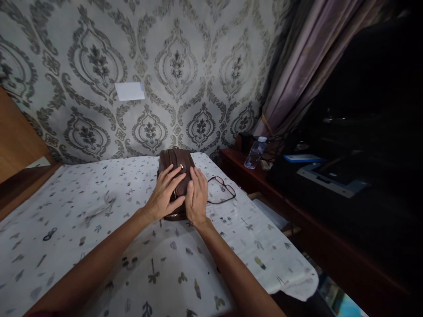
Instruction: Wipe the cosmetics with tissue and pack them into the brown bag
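Observation:
A dark brown leather-like bag (180,157) with a round metal clasp and a zipper lies on the white patterned cloth (132,246). My left hand (165,191) rests on its left part, fingers spread across the flap near the clasp. Against the right side of the bag lies my right hand (197,196), its fingers stretched out and close together. Neither hand is wrapped around anything. Just right of my right hand, dark-framed eyeglasses (228,188) lie on the cloth. Part of the bag's middle is hidden beneath my hands.
Patterned wallpaper (176,66) rises behind the cloth, with a white card (130,91) on it. To the right, a clear plastic bottle (255,154) stands on a dark red wooden desk (238,165). A curtain (297,57) hangs behind. At the left edge is a wooden board (20,136).

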Demonstrator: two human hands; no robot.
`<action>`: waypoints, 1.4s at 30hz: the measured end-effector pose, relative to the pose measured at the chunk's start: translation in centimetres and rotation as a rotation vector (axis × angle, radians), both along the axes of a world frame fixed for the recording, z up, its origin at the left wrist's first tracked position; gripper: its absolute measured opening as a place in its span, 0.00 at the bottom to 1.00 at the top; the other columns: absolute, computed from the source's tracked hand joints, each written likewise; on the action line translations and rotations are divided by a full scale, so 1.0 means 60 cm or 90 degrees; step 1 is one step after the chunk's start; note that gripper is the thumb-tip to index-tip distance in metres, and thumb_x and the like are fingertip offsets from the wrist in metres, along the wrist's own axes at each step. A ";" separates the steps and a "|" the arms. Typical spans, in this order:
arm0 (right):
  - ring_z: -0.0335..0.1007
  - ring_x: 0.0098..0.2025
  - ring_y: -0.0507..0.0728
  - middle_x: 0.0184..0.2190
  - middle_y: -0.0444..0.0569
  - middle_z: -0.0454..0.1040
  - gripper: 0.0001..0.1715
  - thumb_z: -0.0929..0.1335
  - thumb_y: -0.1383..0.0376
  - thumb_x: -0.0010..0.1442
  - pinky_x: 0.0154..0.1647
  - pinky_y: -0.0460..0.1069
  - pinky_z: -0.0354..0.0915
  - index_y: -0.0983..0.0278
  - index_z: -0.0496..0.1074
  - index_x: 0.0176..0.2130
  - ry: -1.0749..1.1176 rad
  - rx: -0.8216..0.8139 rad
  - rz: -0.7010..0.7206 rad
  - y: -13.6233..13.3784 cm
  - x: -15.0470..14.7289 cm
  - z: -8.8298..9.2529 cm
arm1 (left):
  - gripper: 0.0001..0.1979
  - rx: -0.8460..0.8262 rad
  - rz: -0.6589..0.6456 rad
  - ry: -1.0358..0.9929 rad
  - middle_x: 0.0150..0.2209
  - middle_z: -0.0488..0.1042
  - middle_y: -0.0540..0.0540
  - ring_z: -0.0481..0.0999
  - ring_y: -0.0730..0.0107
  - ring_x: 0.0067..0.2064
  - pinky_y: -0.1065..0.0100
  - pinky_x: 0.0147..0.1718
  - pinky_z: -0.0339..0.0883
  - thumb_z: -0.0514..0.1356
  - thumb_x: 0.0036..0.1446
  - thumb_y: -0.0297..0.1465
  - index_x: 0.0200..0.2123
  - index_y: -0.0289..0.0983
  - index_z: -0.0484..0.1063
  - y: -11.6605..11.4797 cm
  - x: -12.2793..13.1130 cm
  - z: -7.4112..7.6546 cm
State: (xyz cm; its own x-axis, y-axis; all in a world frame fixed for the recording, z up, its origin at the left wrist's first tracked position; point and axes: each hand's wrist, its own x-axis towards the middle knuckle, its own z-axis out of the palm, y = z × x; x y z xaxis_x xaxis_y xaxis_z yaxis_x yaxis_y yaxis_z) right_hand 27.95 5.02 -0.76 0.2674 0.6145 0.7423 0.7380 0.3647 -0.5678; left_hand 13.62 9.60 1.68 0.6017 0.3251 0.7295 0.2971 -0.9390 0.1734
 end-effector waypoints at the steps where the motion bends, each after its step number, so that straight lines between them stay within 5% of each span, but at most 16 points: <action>1: 0.52 0.71 0.61 0.66 0.58 0.63 0.33 0.49 0.57 0.73 0.71 0.65 0.50 0.67 0.61 0.67 -0.011 -0.007 0.000 0.001 0.001 0.002 | 0.32 -0.003 0.003 -0.001 0.69 0.56 0.37 0.48 0.47 0.72 0.40 0.67 0.51 0.56 0.64 0.35 0.69 0.45 0.52 0.000 0.000 0.001; 11: 0.46 0.73 0.59 0.70 0.52 0.57 0.35 0.51 0.52 0.72 0.72 0.64 0.48 0.62 0.54 0.70 0.071 -0.065 0.127 -0.015 0.018 0.002 | 0.34 -0.027 0.013 0.045 0.67 0.60 0.37 0.50 0.43 0.72 0.38 0.66 0.52 0.63 0.58 0.45 0.66 0.44 0.61 0.003 -0.012 0.010; 13: 0.49 0.73 0.58 0.71 0.53 0.55 0.35 0.51 0.51 0.72 0.72 0.62 0.49 0.61 0.53 0.70 0.142 -0.062 0.171 -0.022 0.028 0.000 | 0.28 -0.047 0.027 0.023 0.66 0.64 0.39 0.53 0.46 0.71 0.40 0.67 0.53 0.61 0.61 0.43 0.63 0.45 0.65 0.003 -0.010 0.014; 16: 0.49 0.73 0.59 0.71 0.54 0.55 0.35 0.57 0.49 0.69 0.73 0.61 0.48 0.61 0.57 0.68 0.177 -0.047 0.216 -0.032 0.040 -0.001 | 0.18 -0.106 0.053 -0.068 0.61 0.71 0.43 0.60 0.54 0.68 0.45 0.67 0.56 0.53 0.68 0.39 0.59 0.46 0.70 0.001 -0.001 0.021; 24: 0.54 0.70 0.63 0.68 0.60 0.60 0.42 0.71 0.48 0.58 0.70 0.60 0.53 0.63 0.62 0.65 0.263 -0.044 0.208 -0.019 0.052 -0.001 | 0.18 -0.158 0.035 -0.125 0.59 0.73 0.44 0.63 0.57 0.67 0.47 0.67 0.55 0.51 0.69 0.41 0.55 0.45 0.73 -0.001 0.003 0.022; 28: 0.62 0.64 0.63 0.63 0.60 0.65 0.46 0.72 0.47 0.56 0.66 0.60 0.59 0.63 0.61 0.65 0.260 -0.051 0.165 0.000 0.044 0.007 | 0.16 -0.107 0.028 -0.102 0.58 0.74 0.45 0.61 0.56 0.68 0.45 0.67 0.54 0.52 0.69 0.39 0.54 0.45 0.74 -0.001 0.001 0.012; 32: 0.62 0.62 0.63 0.59 0.57 0.69 0.36 0.70 0.52 0.58 0.65 0.61 0.58 0.61 0.66 0.62 0.201 -0.023 0.123 0.011 0.037 0.008 | 0.17 -0.041 0.034 -0.051 0.61 0.70 0.44 0.55 0.55 0.70 0.44 0.67 0.54 0.53 0.69 0.35 0.58 0.46 0.70 -0.002 -0.004 0.002; 37: 0.61 0.62 0.62 0.56 0.56 0.68 0.32 0.68 0.61 0.56 0.66 0.60 0.58 0.61 0.71 0.59 0.234 -0.003 0.158 0.016 0.041 -0.011 | 0.23 0.043 0.016 0.007 0.65 0.64 0.42 0.50 0.50 0.72 0.41 0.67 0.54 0.57 0.66 0.30 0.63 0.46 0.65 0.000 -0.013 -0.005; 42: 0.56 0.67 0.62 0.60 0.55 0.66 0.29 0.67 0.54 0.60 0.69 0.60 0.53 0.59 0.72 0.59 0.254 -0.018 0.204 0.012 0.051 -0.019 | 0.25 0.084 0.016 -0.002 0.64 0.65 0.42 0.51 0.48 0.71 0.38 0.65 0.56 0.56 0.64 0.25 0.63 0.47 0.65 0.003 -0.013 -0.010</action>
